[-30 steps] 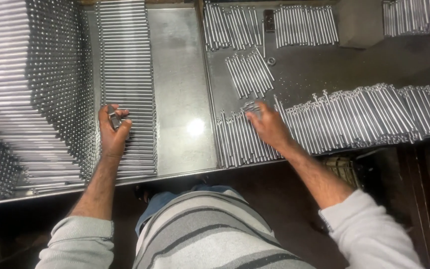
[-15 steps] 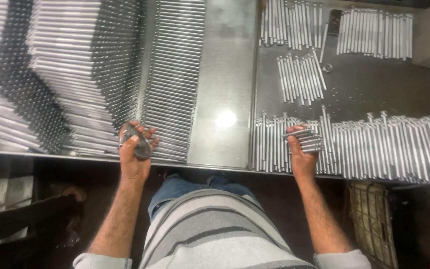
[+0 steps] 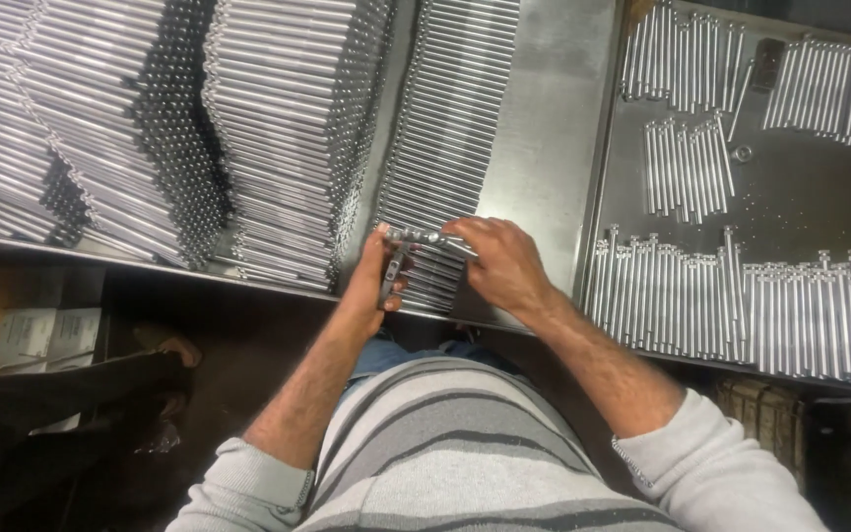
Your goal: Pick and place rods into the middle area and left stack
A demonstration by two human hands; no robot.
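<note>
- Both hands have come together since half a second ago: the right hand (image 3: 506, 264) has left the loose rods in the tray on the right and now meets the left hand (image 3: 378, 281) over the near end of the middle row.
- Steel workbench (image 3: 544, 148) carries everything; a bare strip of it runs between the stacks and the tray.
- Tall stacks of metal rods (image 3: 150, 128) fill the left side, several layers deep, ends facing the near edge.
- Flat row of rods (image 3: 450, 108) lies just right of them, reaching under both hands.
- Shallow tray (image 3: 800, 207) on the right holds headed rods (image 3: 741, 305) in ragged lines, some in small separate groups.
- Short dark tool (image 3: 391, 276) sits in the left hand, fingers curled shut around it.
- One rod (image 3: 424, 236), held crosswise, is pinched by the right fingertips at one end and touches the top of the tool at the other.
- Risk, as I judge it: the rod is gripped only at its tip, so it could slip, drop onto the row beneath and knock the neat rods askew or roll off the near edge.
</note>
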